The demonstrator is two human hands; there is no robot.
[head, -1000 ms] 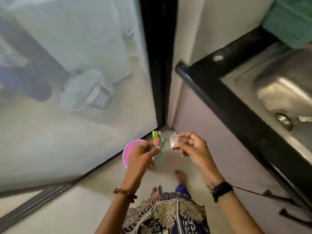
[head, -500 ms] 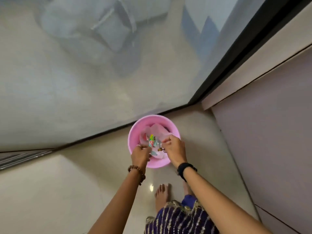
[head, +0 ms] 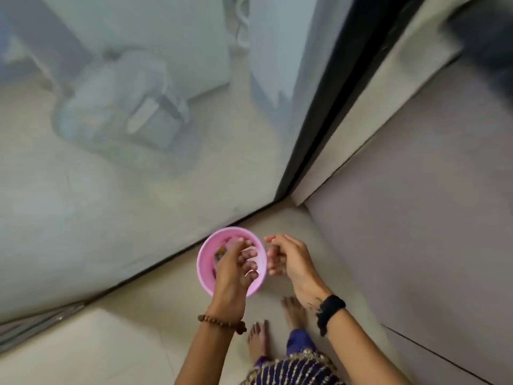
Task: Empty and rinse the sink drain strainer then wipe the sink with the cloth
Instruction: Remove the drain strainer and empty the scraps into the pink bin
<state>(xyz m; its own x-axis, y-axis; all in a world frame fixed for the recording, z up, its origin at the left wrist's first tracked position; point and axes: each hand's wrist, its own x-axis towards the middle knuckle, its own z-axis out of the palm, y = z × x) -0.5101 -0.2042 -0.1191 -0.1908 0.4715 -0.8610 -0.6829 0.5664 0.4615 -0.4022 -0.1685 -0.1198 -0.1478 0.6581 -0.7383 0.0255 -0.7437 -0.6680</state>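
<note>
A small pink bin (head: 205, 255) stands on the floor in the corner by the glass door. Colourful wrapper scraps (head: 220, 253) lie inside it. My left hand (head: 233, 270) hovers over the bin with its fingers spread, and nothing is in it. My right hand (head: 288, 257) is just right of the bin's rim, its fingers loosely curled and apart, also holding nothing. The sink, the strainer and the cloth are out of view.
A frosted glass door (head: 138, 162) with a black frame (head: 319, 107) fills the left. A mauve cabinet front (head: 416, 204) rises on the right. My bare feet (head: 259, 340) stand on the beige floor just behind the bin.
Both hands let go of the wrappers, which now lie in the pink bin. The hands have lifted and parted; the right one has moved off to the bin's right side.
</note>
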